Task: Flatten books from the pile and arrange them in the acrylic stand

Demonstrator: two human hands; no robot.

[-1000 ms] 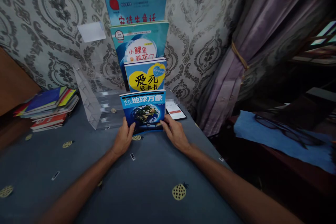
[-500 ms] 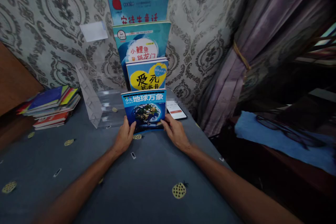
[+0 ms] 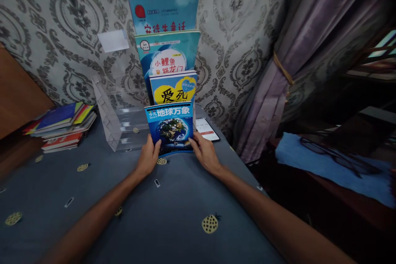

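Note:
A blue book with an Earth picture stands in the front slot of a clear acrylic tiered rack. My left hand grips its lower left corner, thumb on the cover. On the lower right edge my right hand holds the same book. Behind it three more books rise in steps: one with a yellow heart, a teal one and a light blue one.
A stack of colourful books lies at the left on the blue pineapple-print cloth. A phone with a lit screen lies right of the rack. A purple curtain hangs at right, above a blue mat.
The Earth book has shifted slightly back and up toward the rack, with both hands following it. The view has tilted down a little.

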